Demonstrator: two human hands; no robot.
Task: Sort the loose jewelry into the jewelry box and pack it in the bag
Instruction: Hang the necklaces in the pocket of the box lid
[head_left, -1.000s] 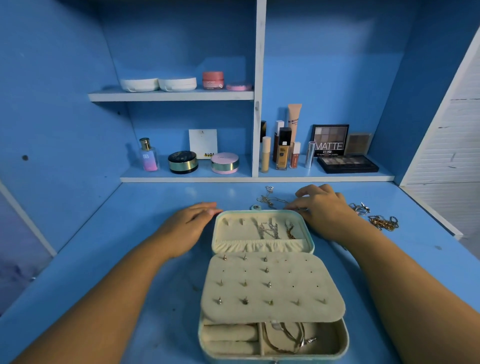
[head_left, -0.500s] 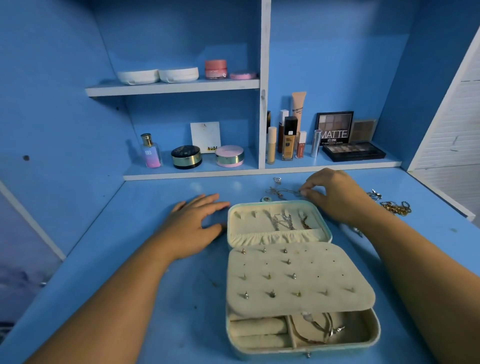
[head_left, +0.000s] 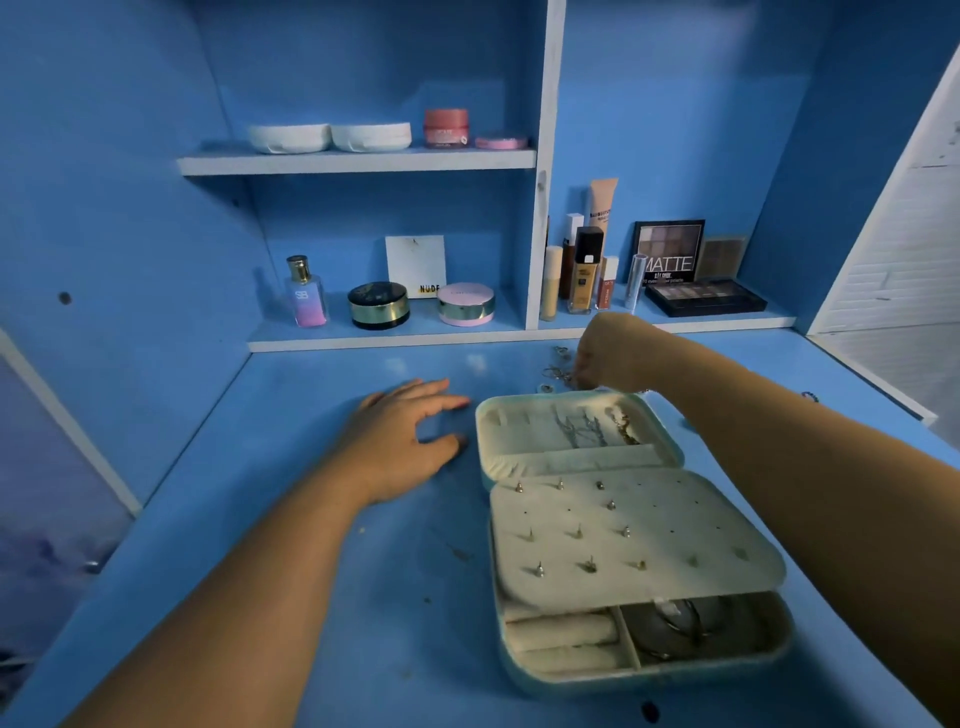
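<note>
The sorting is being judged as partly done. The jewelry box (head_left: 649, 675) is lying open on the tabletop (head_left: 363, 597), right of centre, between the two forearms. Several thin chains (head_left: 582, 428) are already being held in its raised lid, a scatter of small studs (head_left: 578, 531) is being carried by the cream earring panel (head_left: 675, 540), and bangle-like pieces (head_left: 685, 623) are being kept in the lower right compartment beside the ring rolls (head_left: 561, 631). Many stud holes are still being left unfilled.

A small cluster of loose jewelry (head_left: 558, 371), rings and fine chain, is lying on the tabletop just behind the lid. It is being reached by the right hand (head_left: 610, 353), whose fingers are being curled down toward it; whether a piece is actually being pinched cannot be told, since the fingertips are being hidden. The left hand (head_left: 405, 441) is being rested flat on the tabletop just left of the lid, fingers spread, gripping nothing.

The box is not yet closed, and no bag is being shown, so packing is being counted as outstanding.
</note>
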